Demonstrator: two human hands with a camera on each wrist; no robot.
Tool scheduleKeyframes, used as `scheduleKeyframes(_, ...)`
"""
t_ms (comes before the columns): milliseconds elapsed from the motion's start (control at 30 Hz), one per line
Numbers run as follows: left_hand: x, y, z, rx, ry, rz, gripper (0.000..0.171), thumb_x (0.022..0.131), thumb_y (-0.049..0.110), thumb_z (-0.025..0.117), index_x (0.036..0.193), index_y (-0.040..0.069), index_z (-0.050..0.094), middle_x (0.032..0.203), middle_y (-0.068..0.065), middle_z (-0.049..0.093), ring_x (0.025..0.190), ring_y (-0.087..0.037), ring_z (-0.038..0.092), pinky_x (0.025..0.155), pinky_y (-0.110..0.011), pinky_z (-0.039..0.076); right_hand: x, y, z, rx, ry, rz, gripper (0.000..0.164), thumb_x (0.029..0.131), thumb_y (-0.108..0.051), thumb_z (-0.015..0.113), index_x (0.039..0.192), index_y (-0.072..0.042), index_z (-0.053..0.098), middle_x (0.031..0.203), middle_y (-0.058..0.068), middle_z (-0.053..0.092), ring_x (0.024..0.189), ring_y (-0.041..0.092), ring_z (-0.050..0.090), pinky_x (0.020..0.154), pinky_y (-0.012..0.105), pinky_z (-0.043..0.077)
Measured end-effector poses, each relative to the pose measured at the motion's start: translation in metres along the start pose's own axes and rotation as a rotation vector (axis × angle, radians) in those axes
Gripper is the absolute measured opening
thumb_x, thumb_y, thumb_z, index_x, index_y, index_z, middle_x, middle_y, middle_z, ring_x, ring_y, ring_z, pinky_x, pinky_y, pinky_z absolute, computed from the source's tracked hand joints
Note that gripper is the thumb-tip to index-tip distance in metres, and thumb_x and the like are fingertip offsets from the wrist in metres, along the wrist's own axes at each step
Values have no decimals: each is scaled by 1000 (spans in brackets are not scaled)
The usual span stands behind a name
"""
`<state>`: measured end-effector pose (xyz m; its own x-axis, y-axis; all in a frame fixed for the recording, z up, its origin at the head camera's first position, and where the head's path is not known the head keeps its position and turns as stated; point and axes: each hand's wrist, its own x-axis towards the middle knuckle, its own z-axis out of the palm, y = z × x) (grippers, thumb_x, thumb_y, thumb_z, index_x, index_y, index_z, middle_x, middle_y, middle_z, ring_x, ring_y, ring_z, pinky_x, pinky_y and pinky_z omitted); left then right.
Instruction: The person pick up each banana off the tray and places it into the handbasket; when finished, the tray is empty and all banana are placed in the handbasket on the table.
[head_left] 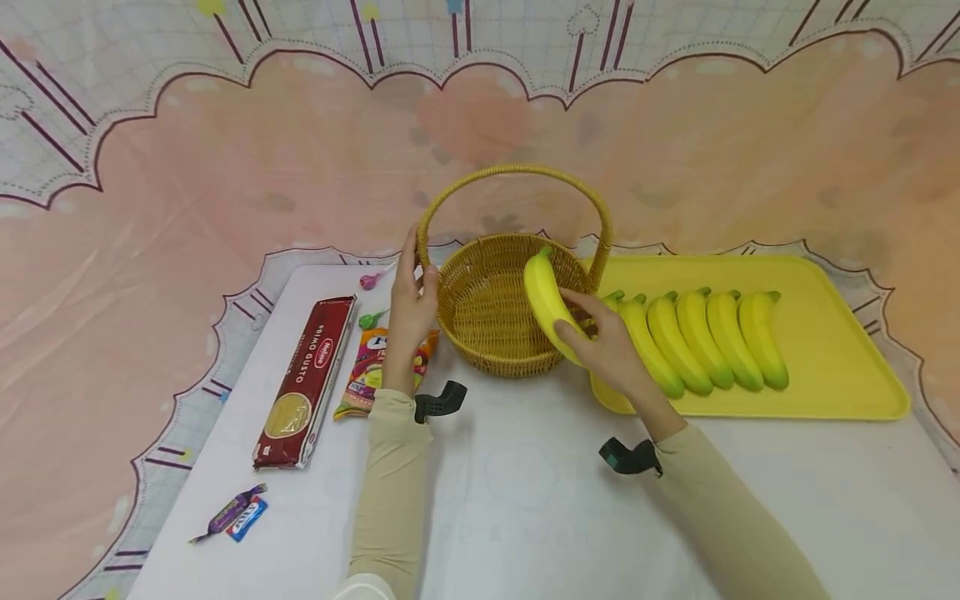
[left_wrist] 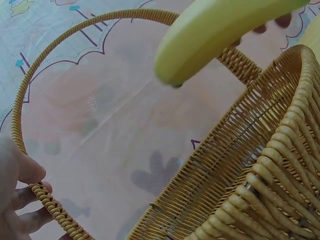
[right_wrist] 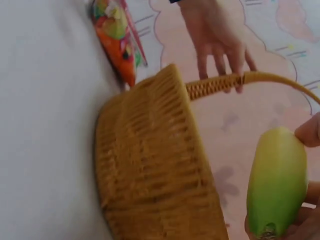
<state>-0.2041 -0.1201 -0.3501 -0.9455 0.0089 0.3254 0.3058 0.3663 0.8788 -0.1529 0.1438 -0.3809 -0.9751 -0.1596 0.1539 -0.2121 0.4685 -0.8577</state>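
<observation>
A woven wicker basket (head_left: 495, 358) with a tall arched handle stands at the middle back of the table. My left hand (head_left: 412, 312) holds the left side of its handle (left_wrist: 50, 206), thumb on one side and fingers round the other. Over the basket's right rim, my right hand (head_left: 603, 342) grips a yellow banana (head_left: 551, 308) between thumb and fingers. The banana tilts, stem end pointing away; its greenish tip (right_wrist: 272, 215) faces the right wrist camera.
Several more bananas (head_left: 693, 342) lie in a row on a yellow tray (head_left: 840, 342) at the right. To the left are a red pasta packet (head_left: 307, 383), a colourful snack bag (head_left: 363, 371), two lollipops (head_left: 369, 320) and two small wrapped sweets (head_left: 246, 518).
</observation>
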Motion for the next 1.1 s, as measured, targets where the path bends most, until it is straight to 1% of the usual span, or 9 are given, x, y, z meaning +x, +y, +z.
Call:
scheduleKeyframes(100,5,-15,2,3,2,3,58,101,11,39,152,26,15,157,-4,23,139,-25,33,109,-48,35,19,-9,14,49,-20,43,51,93,-31,58,140,-13,46,124,10,56,106,25,55,86,39,48)
scheduleKeyframes(167,7,-24,1,3,10,7,59,101,13,39,151,31,14,157,1,23,139,-23,33,109,-48,35,32,-14,25,46,-46,65,51,93,-30,58,139,-11,45,125,11,55,107,26,55,88,39,48)
scheduleKeyframes(233,7,-27,0,6,17,13,59,101,16,40,151,35,14,156,4,23,139,-21,34,109,-48,35,41,-18,36,22,-82,84,52,93,-30,57,139,-10,45,124,12,56,107,28,56,88,40,48)
scheduleKeyframes(367,7,-28,1,3,12,19,58,101,19,41,150,36,15,156,5,23,140,-21,33,108,-49,36,53,-19,58,-61,-152,132,53,93,-32,57,138,-7,46,125,12,57,107,27,57,89,39,49)
scheduleKeyframes(533,5,-22,1,-15,-4,1,59,101,15,41,152,29,15,157,1,23,141,-23,32,108,-49,36,64,-16,79,-170,-212,181,56,92,-34,58,138,-6,45,124,12,58,108,25,57,90,37,49)
scheduleKeyframes(767,-6,10,-4,-5,-22,-8,57,101,10,40,152,18,17,156,-8,24,140,-28,32,108,-48,35,75,-16,95,-234,-302,191,41,90,-30,61,123,-7,51,114,11,61,102,24,57,88,37,49)
scheduleKeyframes(867,-5,8,-4,-10,-26,12,57,100,9,41,152,16,17,156,-9,24,140,-29,32,108,-49,35,77,-16,99,-272,-352,169,40,90,-32,61,121,-8,50,112,11,60,101,23,57,89,38,49)
scheduleKeyframes(967,-6,7,-5,-11,-31,24,57,100,10,41,152,14,17,156,-10,23,140,-30,31,108,-49,36,75,-16,100,-291,-371,132,38,92,-30,59,121,-7,51,112,10,60,101,23,58,89,38,49)
scheduleKeyframes(1100,-6,9,-5,-10,-31,23,57,101,11,40,152,14,17,156,-10,22,140,-31,31,108,-49,36,66,-15,96,-275,-318,87,32,94,-26,54,119,-7,55,112,9,62,101,22,59,87,37,50)
